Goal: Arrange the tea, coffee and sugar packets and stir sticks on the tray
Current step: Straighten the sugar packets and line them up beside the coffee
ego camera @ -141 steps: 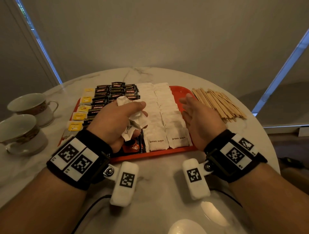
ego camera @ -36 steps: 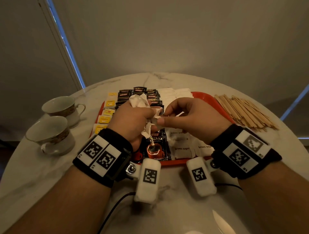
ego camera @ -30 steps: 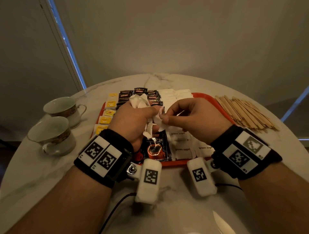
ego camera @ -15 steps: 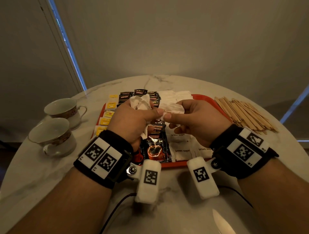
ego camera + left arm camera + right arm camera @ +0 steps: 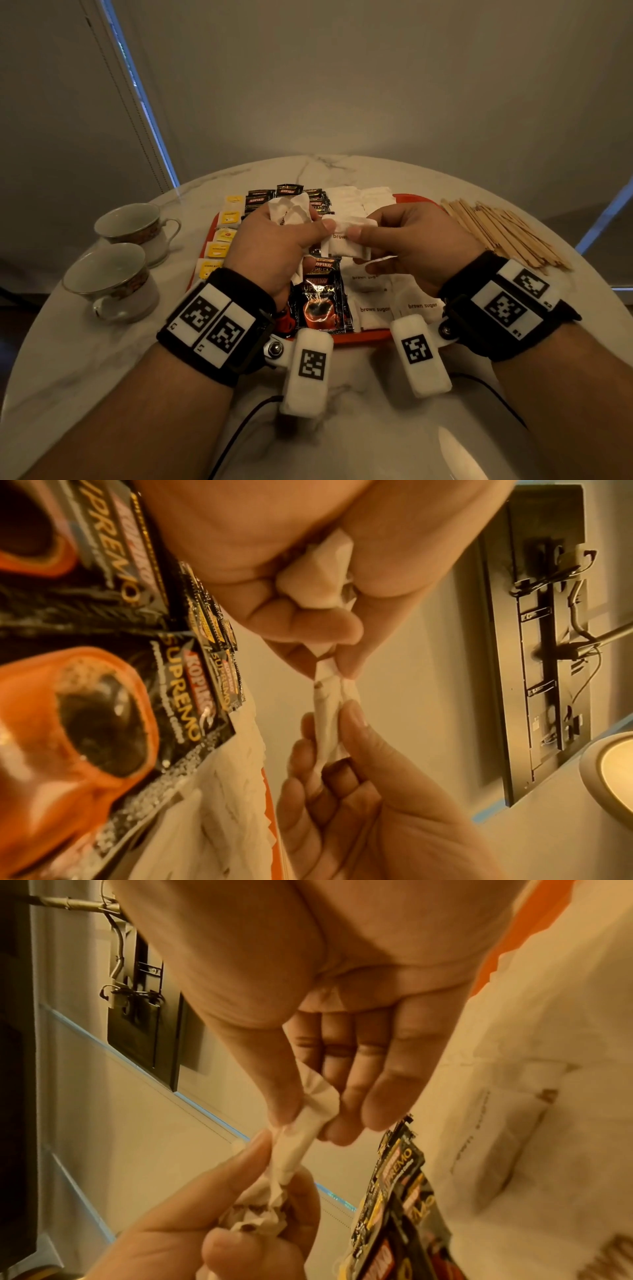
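Head view: right hand point(image 5: 407, 240) and left hand point(image 5: 274, 246) both pinch one white sugar packet point(image 5: 346, 240) above the red tray point(image 5: 359, 337) — light, limp paper, best held by an end seam.

Left wrist view: left fist also clutches crumpled packets point(image 5: 318, 582).

Right wrist view: right thumb and fingers point(image 5: 342, 1123) pinch the packet's end.

Two teacups point(image 5: 127, 255) stand on the marble table point(image 5: 68, 359).

Two teacups point(image 5: 126, 226), one tray point(image 5: 363, 336), two hands point(image 5: 274, 246).
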Available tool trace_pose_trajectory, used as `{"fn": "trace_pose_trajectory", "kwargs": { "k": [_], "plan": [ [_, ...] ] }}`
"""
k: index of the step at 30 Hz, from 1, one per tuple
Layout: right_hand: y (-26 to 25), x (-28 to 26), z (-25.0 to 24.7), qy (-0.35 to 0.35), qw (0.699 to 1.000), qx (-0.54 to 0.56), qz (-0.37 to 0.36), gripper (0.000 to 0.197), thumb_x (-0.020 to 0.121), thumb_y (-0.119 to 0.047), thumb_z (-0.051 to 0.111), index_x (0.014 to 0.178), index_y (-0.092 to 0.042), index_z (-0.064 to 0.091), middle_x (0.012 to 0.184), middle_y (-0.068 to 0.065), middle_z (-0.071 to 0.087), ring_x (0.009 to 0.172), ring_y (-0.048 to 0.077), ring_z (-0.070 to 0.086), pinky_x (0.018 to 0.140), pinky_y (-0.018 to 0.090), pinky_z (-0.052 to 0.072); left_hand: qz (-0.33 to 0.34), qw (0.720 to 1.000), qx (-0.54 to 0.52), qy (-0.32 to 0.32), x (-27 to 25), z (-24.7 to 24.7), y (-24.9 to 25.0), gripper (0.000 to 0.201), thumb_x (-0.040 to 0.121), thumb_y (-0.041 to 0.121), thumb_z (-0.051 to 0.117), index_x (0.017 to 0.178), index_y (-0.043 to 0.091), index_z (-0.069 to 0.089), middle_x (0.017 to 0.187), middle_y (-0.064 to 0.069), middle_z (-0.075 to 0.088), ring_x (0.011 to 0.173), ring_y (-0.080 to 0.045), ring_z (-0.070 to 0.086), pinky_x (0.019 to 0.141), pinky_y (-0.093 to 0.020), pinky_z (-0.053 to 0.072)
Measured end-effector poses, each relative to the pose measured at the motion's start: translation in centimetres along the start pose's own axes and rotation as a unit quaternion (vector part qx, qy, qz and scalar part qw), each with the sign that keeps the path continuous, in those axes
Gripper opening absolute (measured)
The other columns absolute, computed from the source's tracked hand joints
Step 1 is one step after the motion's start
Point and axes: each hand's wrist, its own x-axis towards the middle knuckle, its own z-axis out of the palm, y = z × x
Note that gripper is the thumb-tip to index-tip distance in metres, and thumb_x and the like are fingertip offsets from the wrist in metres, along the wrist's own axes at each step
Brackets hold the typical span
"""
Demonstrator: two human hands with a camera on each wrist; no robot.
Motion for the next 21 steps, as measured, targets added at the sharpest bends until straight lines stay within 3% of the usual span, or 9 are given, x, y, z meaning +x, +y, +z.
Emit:
{"fn": "trace_pose_trajectory", "kwargs": {
  "k": [3, 7, 11, 15, 21],
  "plan": [
    [-0.1, 0.2, -0.2, 0.045, 0.999, 0.019, -0.009, 0.009, 0.090, -0.020, 0.075, 0.094, -0.013, 0.078, 0.089, 0.005, 0.078, 0.075, 0.015, 0.072, 0.065, 0.027, 0.059, -0.002, 1.000, -0.008, -0.008, -0.1, 0.0, 0.0, 0.027, 0.084, 0.001, 0.079, 0.105, 0.012, 0.065, 0.083, -0.001, 0.072, 0.062, -0.010, 0.068, 0.042, -0.020, 0.045],
    [0.1, 0.1, -1.2, 0.100, 0.995, 0.013, 0.003, 0.006, 0.091, -0.014, 0.074, 0.095, -0.013, 0.079, 0.089, 0.009, 0.077, 0.072, 0.016, 0.065, 0.063, 0.027, 0.056, -0.009, 1.000, -0.012, -0.008, -0.2, 0.0, 0.1, 0.016, 0.087, 0.004, 0.078, 0.095, 0.013, 0.066, 0.084, -0.007, 0.073, 0.065, -0.014, 0.069, 0.042, -0.022, 0.047],
    [0.3, -0.6, -3.6, 0.138, 0.987, -0.030, 0.080, 0.005, 0.093, -0.013, 0.073, 0.091, -0.013, 0.078, 0.074, 0.005, 0.066, 0.062, 0.014, 0.055, 0.059, 0.028, 0.051, -0.013, 1.000, -0.012, -0.003, -0.2, -0.1, 0.4, 0.009, 0.090, 0.009, 0.074, 0.092, 0.014, 0.068, 0.087, -0.006, 0.072, 0.065, -0.014, 0.068, 0.041, -0.021, 0.043],
    [0.5, -1.3, -5.1, 0.146, 0.975, -0.051, 0.160, 0.007, 0.093, -0.009, 0.070, 0.095, -0.012, 0.077, 0.085, 0.010, 0.065, 0.068, 0.018, 0.052, 0.059, 0.029, 0.046, -0.014, 1.000, -0.019, -0.011, -0.4, 0.0, 0.7, 0.008, 0.091, 0.008, 0.072, 0.092, 0.014, 0.067, 0.082, -0.005, 0.070, 0.060, -0.011, 0.065, 0.040, -0.020, 0.042],
    [1.4, -1.7, -5.9, 0.154, 0.963, -0.085, 0.203, 0.006, 0.091, -0.008, 0.072, 0.093, -0.010, 0.077, 0.083, 0.010, 0.066, 0.067, 0.018, 0.052, 0.058, 0.029, 0.046, -0.010, 1.000, -0.015, -0.016, -0.5, 0.0, 0.9, 0.007, 0.093, 0.007, 0.070, 0.092, 0.012, 0.065, 0.083, -0.006, 0.068, 0.054, -0.009, 0.062, 0.039, -0.020, 0.042]
  ]
}}
